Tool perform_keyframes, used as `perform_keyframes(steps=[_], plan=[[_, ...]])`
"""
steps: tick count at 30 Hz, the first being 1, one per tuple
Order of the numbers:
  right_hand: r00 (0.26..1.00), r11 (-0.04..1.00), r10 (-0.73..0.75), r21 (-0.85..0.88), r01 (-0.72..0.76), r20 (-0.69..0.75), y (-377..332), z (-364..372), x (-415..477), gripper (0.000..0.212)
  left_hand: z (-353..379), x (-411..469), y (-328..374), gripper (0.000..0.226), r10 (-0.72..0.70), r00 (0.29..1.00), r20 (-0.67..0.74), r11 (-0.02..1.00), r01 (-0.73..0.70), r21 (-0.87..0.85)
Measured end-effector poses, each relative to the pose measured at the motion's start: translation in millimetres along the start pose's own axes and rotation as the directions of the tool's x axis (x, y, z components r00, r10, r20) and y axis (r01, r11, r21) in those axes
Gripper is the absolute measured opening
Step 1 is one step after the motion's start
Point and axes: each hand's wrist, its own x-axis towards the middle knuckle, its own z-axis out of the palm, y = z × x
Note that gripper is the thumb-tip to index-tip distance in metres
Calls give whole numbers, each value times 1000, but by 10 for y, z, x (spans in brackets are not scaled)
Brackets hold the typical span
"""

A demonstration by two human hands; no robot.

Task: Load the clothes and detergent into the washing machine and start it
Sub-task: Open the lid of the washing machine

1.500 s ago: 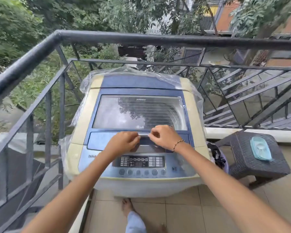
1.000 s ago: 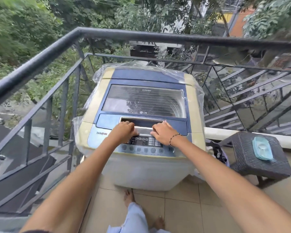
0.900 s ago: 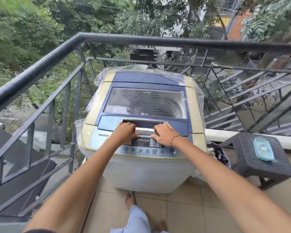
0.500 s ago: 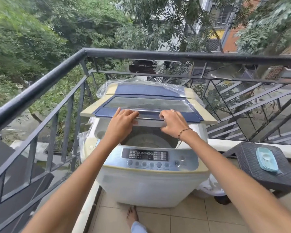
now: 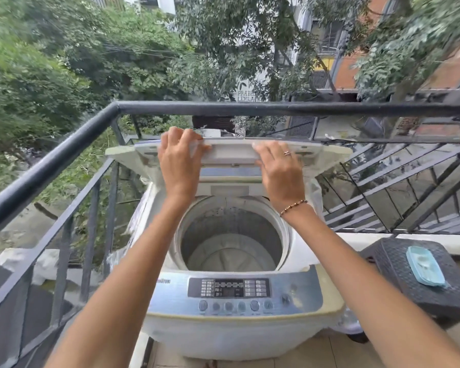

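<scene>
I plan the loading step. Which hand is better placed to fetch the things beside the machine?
The right hand, probably: the wicker stool with the blue pouch stands on that side. The left hand can hold the lid.

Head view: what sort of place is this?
Most likely an upper-floor home balcony used for laundry. A dark metal railing wraps the corner with treetops and buildings beyond it, and a top-loading washing machine stands on the tiled floor, its lid held up by the left hand and right hand.

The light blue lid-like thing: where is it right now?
In the head view, the blue lid lies at the right, on the dark woven stool beside the washing machine.
</scene>
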Motion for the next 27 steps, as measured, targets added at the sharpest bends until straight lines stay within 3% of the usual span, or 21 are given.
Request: perform_keyframes(steps=[3,8,11,18,27], plan=[[999,998,-17,60,20,-42,48,158,135,31,150,178,24,18,14,999,-52,999,-16,-33],[1000,997,20,80,-19,-13,128,385,473,35,424,434,-113,15,252,957,-142,967,-244,72],[997,991,76,114,-76,6,201,636,690,35,529,609,-211,23,342,939,-32,938,-339,75],[967,959,228,148,-244,112,277,1175,1028,45,814,1113,-263,37,299,943,149,950,-308,44],[960,956,224,154,-250,167,341,1417,1124,65,1146,1238,-345,44,277,955,102,960,-281,24]])
